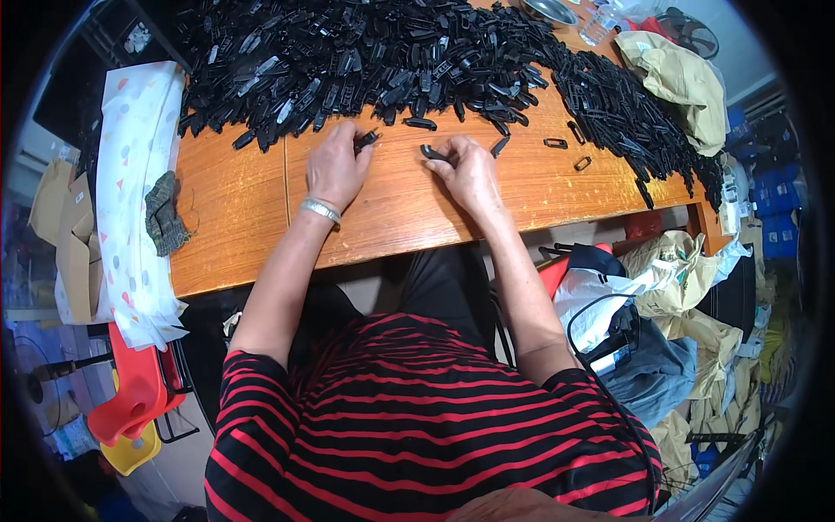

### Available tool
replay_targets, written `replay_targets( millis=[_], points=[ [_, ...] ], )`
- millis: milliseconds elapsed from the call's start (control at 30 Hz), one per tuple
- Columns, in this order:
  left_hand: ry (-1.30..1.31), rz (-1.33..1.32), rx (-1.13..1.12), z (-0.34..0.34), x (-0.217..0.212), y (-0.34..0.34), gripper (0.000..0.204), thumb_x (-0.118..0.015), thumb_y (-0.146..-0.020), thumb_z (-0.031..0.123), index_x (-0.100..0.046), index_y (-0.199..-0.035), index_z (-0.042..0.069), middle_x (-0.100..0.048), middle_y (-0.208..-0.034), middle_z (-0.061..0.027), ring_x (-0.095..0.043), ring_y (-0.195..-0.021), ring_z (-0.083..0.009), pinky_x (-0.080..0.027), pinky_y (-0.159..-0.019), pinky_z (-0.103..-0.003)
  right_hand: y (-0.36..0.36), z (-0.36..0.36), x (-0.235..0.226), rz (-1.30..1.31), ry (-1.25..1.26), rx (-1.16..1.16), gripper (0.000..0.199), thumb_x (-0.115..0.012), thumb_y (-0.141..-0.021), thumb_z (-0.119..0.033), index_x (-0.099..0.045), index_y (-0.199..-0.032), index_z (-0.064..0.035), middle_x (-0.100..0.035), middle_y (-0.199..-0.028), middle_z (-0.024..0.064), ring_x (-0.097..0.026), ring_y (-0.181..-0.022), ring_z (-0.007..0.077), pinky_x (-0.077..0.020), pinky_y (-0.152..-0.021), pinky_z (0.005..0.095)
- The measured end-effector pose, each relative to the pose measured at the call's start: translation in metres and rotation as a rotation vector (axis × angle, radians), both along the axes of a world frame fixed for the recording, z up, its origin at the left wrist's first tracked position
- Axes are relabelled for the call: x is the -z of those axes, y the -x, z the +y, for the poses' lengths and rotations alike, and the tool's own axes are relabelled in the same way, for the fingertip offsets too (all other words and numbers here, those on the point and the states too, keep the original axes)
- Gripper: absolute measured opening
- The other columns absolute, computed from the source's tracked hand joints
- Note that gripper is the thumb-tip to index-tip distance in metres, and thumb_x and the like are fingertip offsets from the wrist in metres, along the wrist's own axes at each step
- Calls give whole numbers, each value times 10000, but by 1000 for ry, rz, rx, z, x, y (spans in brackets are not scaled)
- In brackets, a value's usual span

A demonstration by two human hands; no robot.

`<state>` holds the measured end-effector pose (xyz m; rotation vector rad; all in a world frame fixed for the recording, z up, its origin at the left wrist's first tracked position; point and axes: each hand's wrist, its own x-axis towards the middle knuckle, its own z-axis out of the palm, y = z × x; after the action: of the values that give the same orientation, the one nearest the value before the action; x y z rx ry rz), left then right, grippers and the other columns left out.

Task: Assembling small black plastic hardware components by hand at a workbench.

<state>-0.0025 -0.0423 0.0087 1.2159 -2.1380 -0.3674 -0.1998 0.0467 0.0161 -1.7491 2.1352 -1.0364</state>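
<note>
My left hand (335,167) is closed over the wooden table, pinching a small black plastic part (367,139) that pokes out past the thumb and fingers. A short way to its right, my right hand (470,174) grips another curved black plastic part (431,153) between thumb and fingers. The two parts are apart from each other. Just beyond both hands spreads a large heap of black plastic parts (365,61), with single pieces lying loose along its near edge. How the fingers sit beneath each part is hidden.
A second heap of narrow black frames (622,113) runs down the table's right side, with a few loose frames near it. At left lie a patterned white sheet (139,200) and a dark knitted cloth (164,213). Kraft bags (674,83) and a metal bowl (550,10) sit at far right.
</note>
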Motion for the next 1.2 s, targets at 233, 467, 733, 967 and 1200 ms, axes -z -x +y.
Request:
replay_targets(
  millis=[233, 467, 733, 967, 1200],
  points=[
    [-414, 709, 281, 26, -10, 0, 232, -721, -780, 77, -643, -992, 24, -658, -874, -27, -601, -764, -117, -493, -703, -256, -43, -1, -23, -325, 72, -111, 248, -776, -748, -111, -611, -907, -19, -658, -781, 121, -638, -668, 245, -514, -630, 335],
    [-730, 1148, 344, 42, -18, -1, 204, -683, -850, 43, -650, -1050, 29, -638, -897, 18, -550, -746, -31, -451, -649, -167, -54, 11, -29, -409, 92, -202, 230, -765, -795, -89, -643, -970, -3, -631, -760, 1, -559, -667, 69, -488, -613, 234],
    [-840, 1010, 303, 44, -1, -3, 227, -661, -887, 105, -625, -1103, 45, -622, -869, 30, -520, -636, -8, -390, -524, -141, -26, 3, 6, -457, -41, -143, 183, -759, -807, -104, -637, -894, 0, -620, -710, 6, -557, -577, 74, -457, -536, 214],
    [-1059, 882, 375, 53, -4, -6, 198, -638, -908, 140, -611, -1088, 63, -611, -850, 29, -462, -572, -2, -352, -477, -136, -39, 8, -7, -1166, 12, -81, 129, -745, -820, -86, -623, -841, -47, -631, -713, 19, -544, -557, 65, -421, -499, 193],
    [-1125, 1032, 411, 62, -2, -7, 210, -648, -905, 156, -617, -1088, 56, -577, -756, 64, -432, -518, 14, -292, -425, -130, -47, 11, 5, -1287, 67, -143, 119, -715, -862, -156, -644, -859, -60, -629, -709, 13, -483, -543, 51, -372, -489, 191]
  ],
)
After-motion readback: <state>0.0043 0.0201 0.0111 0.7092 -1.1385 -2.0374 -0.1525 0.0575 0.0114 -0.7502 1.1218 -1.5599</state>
